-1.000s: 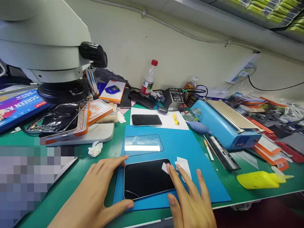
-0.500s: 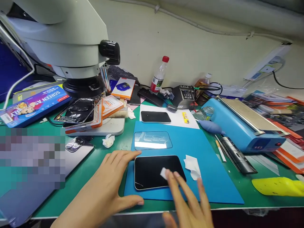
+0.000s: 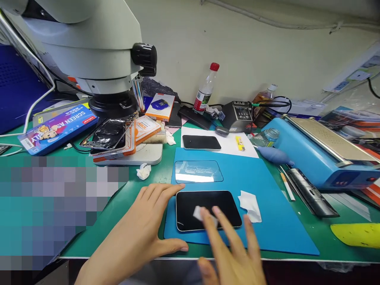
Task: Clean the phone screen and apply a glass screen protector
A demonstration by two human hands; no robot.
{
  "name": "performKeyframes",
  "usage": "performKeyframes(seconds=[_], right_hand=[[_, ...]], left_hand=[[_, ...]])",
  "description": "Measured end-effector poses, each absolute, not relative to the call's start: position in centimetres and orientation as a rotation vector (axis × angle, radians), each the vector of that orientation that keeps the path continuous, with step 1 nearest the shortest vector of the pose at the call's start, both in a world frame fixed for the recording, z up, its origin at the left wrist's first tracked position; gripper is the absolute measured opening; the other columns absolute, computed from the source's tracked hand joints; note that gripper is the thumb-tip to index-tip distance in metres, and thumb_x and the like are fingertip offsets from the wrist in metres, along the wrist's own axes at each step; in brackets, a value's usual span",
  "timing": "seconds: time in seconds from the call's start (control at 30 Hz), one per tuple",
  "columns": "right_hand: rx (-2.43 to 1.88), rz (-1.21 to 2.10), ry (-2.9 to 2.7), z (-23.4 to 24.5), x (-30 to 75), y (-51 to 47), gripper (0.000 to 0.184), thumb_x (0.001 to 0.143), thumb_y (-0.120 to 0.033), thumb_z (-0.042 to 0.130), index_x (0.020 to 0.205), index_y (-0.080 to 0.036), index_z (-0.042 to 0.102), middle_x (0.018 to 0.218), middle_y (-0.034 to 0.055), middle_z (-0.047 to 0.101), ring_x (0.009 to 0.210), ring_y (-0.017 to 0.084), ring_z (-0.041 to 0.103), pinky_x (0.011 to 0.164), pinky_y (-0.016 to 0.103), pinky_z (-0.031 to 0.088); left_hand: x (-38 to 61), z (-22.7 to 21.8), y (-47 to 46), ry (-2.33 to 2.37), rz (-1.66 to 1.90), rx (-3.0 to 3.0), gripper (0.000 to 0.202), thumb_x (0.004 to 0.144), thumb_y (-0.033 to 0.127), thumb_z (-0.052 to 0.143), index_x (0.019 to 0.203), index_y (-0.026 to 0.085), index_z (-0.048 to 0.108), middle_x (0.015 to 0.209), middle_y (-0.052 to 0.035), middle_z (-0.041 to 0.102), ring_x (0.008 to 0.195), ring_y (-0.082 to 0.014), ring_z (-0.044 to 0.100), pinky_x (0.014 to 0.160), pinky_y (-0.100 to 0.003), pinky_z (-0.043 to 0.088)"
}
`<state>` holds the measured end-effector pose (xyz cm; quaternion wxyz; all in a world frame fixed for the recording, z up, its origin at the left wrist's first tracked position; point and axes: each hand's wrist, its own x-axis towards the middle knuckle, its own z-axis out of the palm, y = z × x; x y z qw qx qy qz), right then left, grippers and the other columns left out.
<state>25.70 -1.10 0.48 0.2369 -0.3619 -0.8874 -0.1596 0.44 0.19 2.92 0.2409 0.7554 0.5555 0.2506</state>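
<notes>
A phone with a dark screen (image 3: 219, 202) lies face up on a blue mat (image 3: 267, 233). My left hand (image 3: 148, 225) rests at its left end, thumb and index finger apart, the index fingertip by the upper left corner. Over the screen my right hand (image 3: 231, 245) has its fingers spread, somewhat blurred. Its fingertips press on a small white wipe (image 3: 197, 212) against the glass. Another crumpled white wipe (image 3: 251, 206) is on the mat to the right of the phone. Above the phone lies a clear screen protector (image 3: 198, 171) with a dark rim.
A second phone (image 3: 202, 143) and a yellow packet (image 3: 240, 143) lie on white paper behind the mat. A microscope (image 3: 89, 51) overhangs boxes and phone parts at left. At right are a blue machine (image 3: 320, 154), a blower bulb (image 3: 274, 155) and a yellow object (image 3: 356, 234).
My right hand has slid the wipe leftward across the phone screen. My left hand stays at the phone's left end. The whole view has shifted, so things sit further right.
</notes>
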Motion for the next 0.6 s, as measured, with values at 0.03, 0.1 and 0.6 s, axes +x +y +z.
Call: performKeyframes(seconds=[0.03,0.1,0.6], right_hand=[[-0.922,-0.462,-2.468,0.2,24.9,-1.3,0.065,0.117,-0.052,0.037,0.154,-0.002,0.056,0.163,0.0069,0.058,0.154,0.028,0.054,0.141,0.060,0.011],[-0.844,-0.485,-2.511,-0.3,24.0,-1.6,0.068,0.117,-0.059,0.032,0.150,-0.007,0.062,0.167,0.0016,0.052,0.157,0.026,0.049,0.141,0.059,0.008],[-0.884,-0.370,-2.402,0.9,22.5,0.1,0.067,0.118,-0.054,0.031,0.147,-0.002,0.062,0.160,0.0035,0.060,0.153,0.028,0.055,0.141,0.055,0.016]], left_hand=[[0.4,2.9,0.2,1.520,0.689,2.071,0.107,0.085,0.033,0.096,0.162,0.052,0.025,0.158,-0.0018,0.057,0.144,-0.0349,0.055,0.116,-0.058,0.052],[0.4,2.9,0.2,1.518,0.700,2.086,0.106,0.086,0.025,0.094,0.162,0.052,0.024,0.158,-0.0013,0.057,0.144,-0.0339,0.055,0.117,-0.057,0.051],[0.4,2.2,0.3,1.534,0.736,2.184,0.112,0.080,0.019,0.095,0.162,0.046,0.023,0.150,-0.0062,0.063,0.137,-0.0366,0.063,0.110,-0.057,0.059]])
